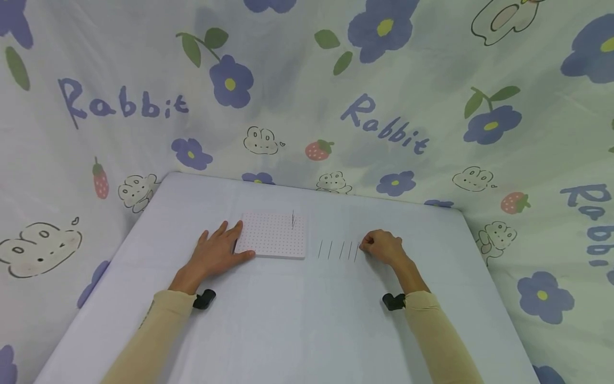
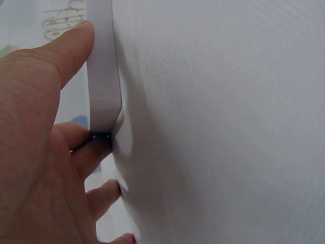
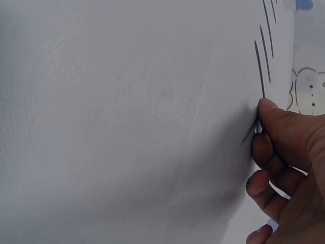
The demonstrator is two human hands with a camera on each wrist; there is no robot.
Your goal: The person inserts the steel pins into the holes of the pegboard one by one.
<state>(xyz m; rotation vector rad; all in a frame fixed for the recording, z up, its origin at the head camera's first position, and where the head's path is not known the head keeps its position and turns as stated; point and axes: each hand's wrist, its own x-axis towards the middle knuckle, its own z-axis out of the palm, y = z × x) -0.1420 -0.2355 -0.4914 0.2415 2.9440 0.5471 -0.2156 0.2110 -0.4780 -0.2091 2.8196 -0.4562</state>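
Note:
A white board (image 1: 273, 236) with a grid of small holes lies flat on the table. One or more thin dark needles (image 1: 293, 220) stand up from its back right part. My left hand (image 1: 217, 252) rests at the board's left side with fingers spread, the thumb along its front edge; the left wrist view shows the thumb against the board's side wall (image 2: 105, 71). Right of the board, my right hand (image 1: 384, 246) pinches a thin dark needle (image 3: 248, 132) between thumb and index finger, close to the tabletop. Beside it lies a row of several needles (image 1: 341, 250), spaced apart.
A white cloth covers the table (image 1: 307, 320). Behind and around it hangs a curtain (image 1: 288, 106) printed with flowers, rabbits and strawberries. A small black device (image 1: 204, 299) sits at the left wrist and another black device (image 1: 394, 302) at the right.

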